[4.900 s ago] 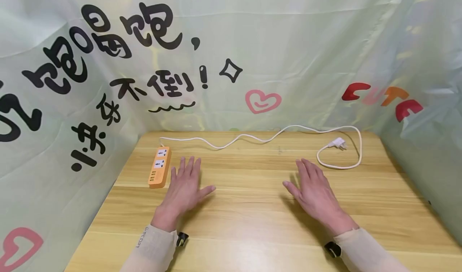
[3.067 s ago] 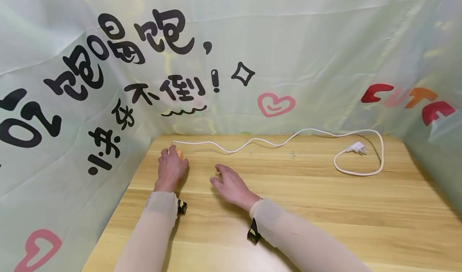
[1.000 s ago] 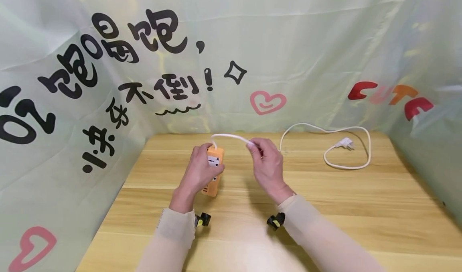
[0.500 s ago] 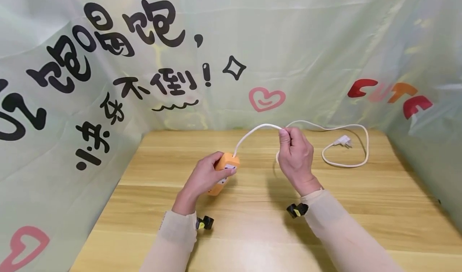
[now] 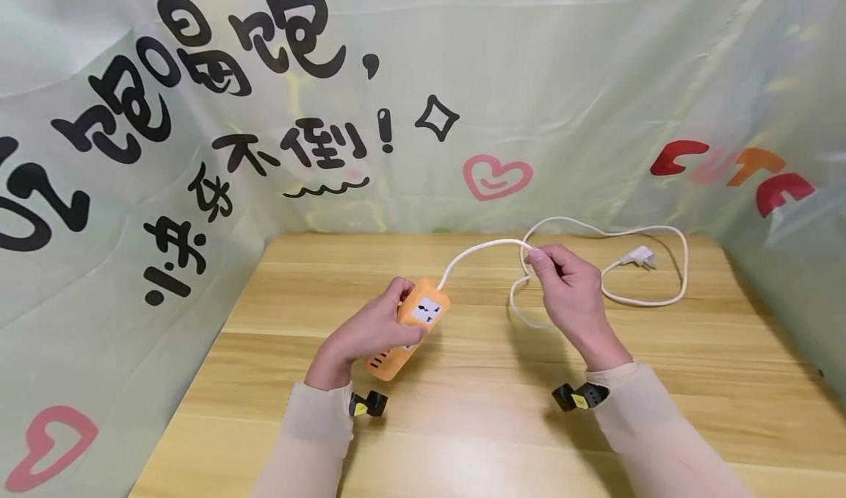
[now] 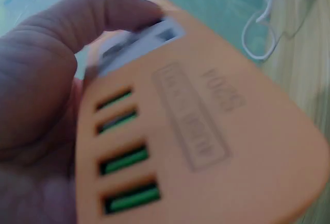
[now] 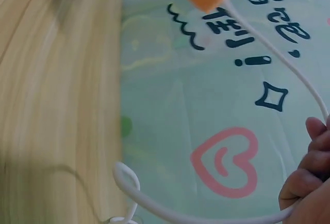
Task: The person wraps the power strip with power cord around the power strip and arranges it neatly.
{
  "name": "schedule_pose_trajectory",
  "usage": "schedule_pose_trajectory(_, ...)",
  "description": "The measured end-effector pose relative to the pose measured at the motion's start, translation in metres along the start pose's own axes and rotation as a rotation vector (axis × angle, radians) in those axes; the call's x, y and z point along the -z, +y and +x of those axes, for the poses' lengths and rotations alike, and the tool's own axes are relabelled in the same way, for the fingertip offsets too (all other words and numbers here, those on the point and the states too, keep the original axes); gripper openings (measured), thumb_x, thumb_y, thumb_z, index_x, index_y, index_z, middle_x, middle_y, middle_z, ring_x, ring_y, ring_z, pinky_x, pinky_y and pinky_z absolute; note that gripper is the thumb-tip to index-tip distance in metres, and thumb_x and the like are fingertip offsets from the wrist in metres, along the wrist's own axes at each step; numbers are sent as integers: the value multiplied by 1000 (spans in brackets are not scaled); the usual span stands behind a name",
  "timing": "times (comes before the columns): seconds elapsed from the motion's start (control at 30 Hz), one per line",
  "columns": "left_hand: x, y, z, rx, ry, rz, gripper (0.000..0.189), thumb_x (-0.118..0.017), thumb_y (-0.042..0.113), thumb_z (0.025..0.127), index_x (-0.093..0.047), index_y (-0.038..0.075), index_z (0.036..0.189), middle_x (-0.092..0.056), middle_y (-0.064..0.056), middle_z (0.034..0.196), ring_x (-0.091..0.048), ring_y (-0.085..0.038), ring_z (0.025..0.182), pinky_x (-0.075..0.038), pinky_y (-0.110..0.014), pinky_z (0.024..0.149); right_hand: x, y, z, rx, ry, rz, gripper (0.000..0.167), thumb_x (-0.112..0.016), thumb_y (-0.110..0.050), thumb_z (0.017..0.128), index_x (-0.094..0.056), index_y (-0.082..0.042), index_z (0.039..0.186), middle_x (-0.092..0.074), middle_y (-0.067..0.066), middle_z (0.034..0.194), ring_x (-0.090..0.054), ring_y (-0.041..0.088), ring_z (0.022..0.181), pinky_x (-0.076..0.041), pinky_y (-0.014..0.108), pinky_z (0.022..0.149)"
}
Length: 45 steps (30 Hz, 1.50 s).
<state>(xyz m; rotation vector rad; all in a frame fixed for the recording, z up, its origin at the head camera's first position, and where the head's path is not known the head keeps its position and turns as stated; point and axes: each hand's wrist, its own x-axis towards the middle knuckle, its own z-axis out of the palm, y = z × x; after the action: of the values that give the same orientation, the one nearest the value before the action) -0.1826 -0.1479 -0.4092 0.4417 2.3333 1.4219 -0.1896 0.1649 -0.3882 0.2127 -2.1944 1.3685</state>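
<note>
My left hand (image 5: 370, 329) grips an orange power strip (image 5: 429, 311) by its sides, thumb across the socket face, holding it tilted above the table. In the left wrist view, the strip (image 6: 206, 121) shows several green-lined USB slots, and the thumb (image 6: 108, 10) covers part of a white socket. A white cord (image 5: 485, 244) arches from the strip's far end to my right hand (image 5: 571, 285), which pinches it between thumb and curled fingers. Beyond that hand the cord hangs in a loop. The right wrist view shows these fingers (image 7: 309, 177) round the cord (image 7: 278, 49).
The white plug (image 5: 640, 257) lies at the back right of the wooden table (image 5: 456, 424), ringed by a loop of its cord. Pale green printed cloth (image 5: 568, 79) walls the back and both sides.
The left hand took the strip from the back left, moved it right and tilted it. The right hand took hold of the cord and moved right along with it, lifting an arch. The plug stayed put.
</note>
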Motion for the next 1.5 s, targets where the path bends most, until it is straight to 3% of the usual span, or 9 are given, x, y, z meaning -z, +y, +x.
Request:
schedule_pose_trajectory(0.17,6,-2,-2,-8,-50,67,30,-76,29,95,-65,15,119,-70,-8,107,-65,-23,82,-56,-36,69,14,-7,0,-92,13,245,26,-62,-16,108,-76,3,95,-49,-8,62,-38,10,56,-32,25,56)
schedule_pose_trajectory(0.4,9,-4,3,-4,127,64,31,-71,44,101,-67,17,116,-71,-5,96,-65,-20,78,-54,-34,68,23,-13,-14,-38,-208,636,31,-51,0,109,-76,3,92,-50,2,64,-33,16,55,-22,32,50)
schedule_pose_trajectory(0.57,18,-1,0,-21,118,-136,34,-67,40,104,-63,9,118,-74,-13,94,-74,-29,79,-58,-34,65,32,-5,-27,107,-563,438,28,-51,10,105,-72,-3,93,-49,4,68,-41,17,59,-34,32,50)
schedule_pose_trajectory(0.7,25,2,-7,-97,28,-270,32,-65,32,106,-62,4,121,-73,-17,98,-77,-35,83,-62,-35,66,34,7,-31,70,-813,200,22,-59,-5,107,-69,-19,92,-52,-2,71,-47,9,63,-42,28,55)
schedule_pose_trajectory(0.87,20,14,-18,-240,-155,-149,26,-67,22,105,-67,5,125,-74,-12,105,-75,-30,87,-61,-33,72,25,23,-31,-31,-1012,-19,21,-64,-23,106,-68,-21,86,-48,-10,68,-44,3,61,-39,24,56)
schedule_pose_trajectory(1.03,0,28,-19,-312,-365,49,28,-72,22,95,-72,13,122,-74,3,99,-67,-11,83,-56,-26,73,7,25,-22,55,-1050,-267,29,-68,-17,102,-65,-21,74,-44,-14,62,-40,2,56,-35,22,55)
schedule_pose_trajectory(1.2,-24,33,-13,-314,-481,185,27,-74,27,94,-74,19,121,-71,14,95,-62,-1,77,-55,-21,74,-20,8,-12,170,-1032,-466,27,-78,-23,96,-68,-20,71,-54,-12,62,-49,6,58,-43,27,57)
schedule_pose_trajectory(1.33,-40,26,-5,-318,-504,283,25,-72,30,99,-74,17,121,-60,17,78,-48,3,62,-48,-16,69,-36,-17,-9,228,-990,-485,24,-81,-25,92,-70,-21,71,-61,-13,64,-52,6,57,-47,29,58)
schedule_pose_trajectory(1.5,-47,17,4,-229,-423,310,17,-70,34,102,-72,18,97,-47,13,69,-37,0,57,-38,-19,60,-35,-45,-12,291,-857,-435,17,-78,-22,95,-72,-19,79,-64,-13,69,-51,3,57,-47,25,58)
